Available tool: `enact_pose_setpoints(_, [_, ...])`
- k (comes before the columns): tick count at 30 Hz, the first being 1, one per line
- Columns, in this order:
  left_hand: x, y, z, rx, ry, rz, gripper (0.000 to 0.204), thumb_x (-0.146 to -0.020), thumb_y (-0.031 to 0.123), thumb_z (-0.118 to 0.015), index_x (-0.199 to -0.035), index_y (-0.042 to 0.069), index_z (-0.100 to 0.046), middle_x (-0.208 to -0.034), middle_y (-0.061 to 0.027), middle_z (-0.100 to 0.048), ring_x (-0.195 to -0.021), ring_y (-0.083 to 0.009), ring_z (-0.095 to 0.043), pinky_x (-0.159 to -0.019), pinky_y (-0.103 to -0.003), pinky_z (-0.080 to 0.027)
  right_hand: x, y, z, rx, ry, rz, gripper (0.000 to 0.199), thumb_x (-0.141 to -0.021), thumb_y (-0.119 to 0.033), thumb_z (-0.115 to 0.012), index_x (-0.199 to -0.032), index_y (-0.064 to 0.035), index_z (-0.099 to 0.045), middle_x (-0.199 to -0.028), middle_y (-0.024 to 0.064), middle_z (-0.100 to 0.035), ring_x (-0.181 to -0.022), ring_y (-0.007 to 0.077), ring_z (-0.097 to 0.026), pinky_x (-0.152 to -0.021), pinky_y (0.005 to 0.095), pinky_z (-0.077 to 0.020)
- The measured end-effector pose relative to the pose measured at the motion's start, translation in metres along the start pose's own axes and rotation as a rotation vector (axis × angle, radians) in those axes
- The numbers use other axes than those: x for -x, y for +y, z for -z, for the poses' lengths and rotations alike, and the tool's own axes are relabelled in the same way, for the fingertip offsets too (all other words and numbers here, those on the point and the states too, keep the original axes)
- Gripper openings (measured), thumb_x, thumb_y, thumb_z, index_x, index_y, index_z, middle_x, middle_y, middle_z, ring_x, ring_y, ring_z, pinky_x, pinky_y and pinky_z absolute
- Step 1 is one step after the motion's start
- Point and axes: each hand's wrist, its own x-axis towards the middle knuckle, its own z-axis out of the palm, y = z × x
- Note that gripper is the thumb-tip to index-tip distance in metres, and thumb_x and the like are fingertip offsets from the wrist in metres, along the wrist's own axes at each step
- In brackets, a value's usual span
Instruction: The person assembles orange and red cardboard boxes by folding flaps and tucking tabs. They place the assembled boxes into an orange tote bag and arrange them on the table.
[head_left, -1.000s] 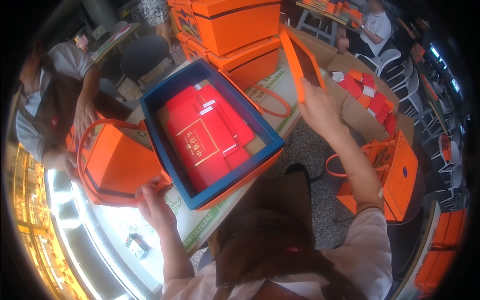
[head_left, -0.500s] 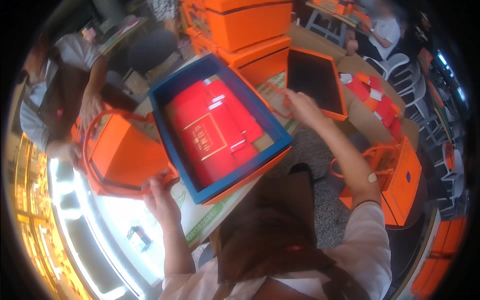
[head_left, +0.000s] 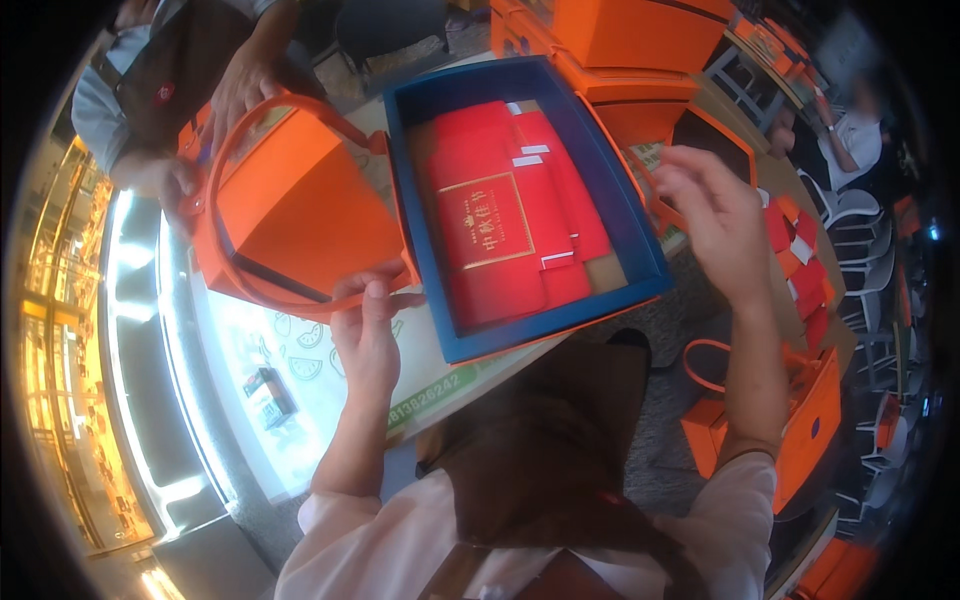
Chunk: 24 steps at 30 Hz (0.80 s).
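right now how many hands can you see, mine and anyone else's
4. Your left hand touches the orange bag; your right hand hovers by the blue box. A co-worker's two hands hold that bag's far side. Others may be hidden.

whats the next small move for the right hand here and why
Probably bring the right hand back to the lid lying just behind it and lift it over the open blue box. The red packets already lie inside, that hand is empty, and the left hand steadies the box's near corner.
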Motion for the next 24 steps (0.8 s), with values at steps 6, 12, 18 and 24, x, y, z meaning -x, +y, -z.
enact_pose_setpoints(6, [0.002, 0.004, -0.002, 0.027, -0.076, -0.011, 0.025, -0.098, 0.017, -0.062, -0.107, -0.003, -0.05, -0.121, -0.0196, -0.056, -0.106, -0.0248, -0.061, -0.082, -0.039, -0.059, -0.047, -0.033, -0.058, 0.375, -0.607, -0.131, 0.038, -0.098, -0.028, -0.057, -0.116, 0.005, -0.059, -0.107, 0.0227, -0.07, -0.101, 0.0302, -0.07, -0.082, 0.0376, -0.0572])
enact_pose_setpoints(12, [0.008, 0.004, -0.004, 0.057, -0.146, -0.015, 0.024, -0.095, 0.005, -0.064, -0.113, -0.001, -0.048, -0.129, -0.0166, -0.05, -0.11, -0.0203, -0.057, -0.09, -0.036, -0.054, -0.06, -0.022, -0.102, 0.462, -0.693, -0.266, 0.043, -0.096, -0.03, -0.06, -0.118, 0.0066, -0.056, -0.112, 0.0229, -0.069, -0.104, 0.0306, -0.069, -0.08, 0.0376, -0.0583])
enact_pose_setpoints(18, [0.009, 0.003, -0.008, -0.031, -0.117, -0.051, 0.032, -0.097, 0.019, -0.064, -0.113, -0.004, -0.048, -0.124, -0.0199, -0.054, -0.106, -0.0232, -0.061, -0.082, -0.035, -0.058, -0.055, -0.029, -0.088, -0.256, -0.503, -0.439, 0.038, -0.094, -0.029, -0.064, -0.116, 0.0004, -0.055, -0.103, 0.0147, -0.071, -0.103, 0.0265, -0.07, -0.079, 0.032, -0.0581])
enact_pose_setpoints(24, [0.009, 0.012, -0.005, -0.102, 0.008, -0.035, 0.029, -0.1, 0.019, -0.059, -0.115, -0.004, -0.048, -0.115, -0.0165, -0.057, -0.098, -0.0211, -0.064, -0.072, -0.031, -0.058, -0.047, -0.029, -0.046, -0.412, -0.167, -0.121, 0.022, -0.097, -0.019, -0.061, -0.11, -0.002, -0.057, -0.095, 0.0067, -0.07, -0.083, 0.0113, -0.068, -0.072, 0.0245, -0.0539])
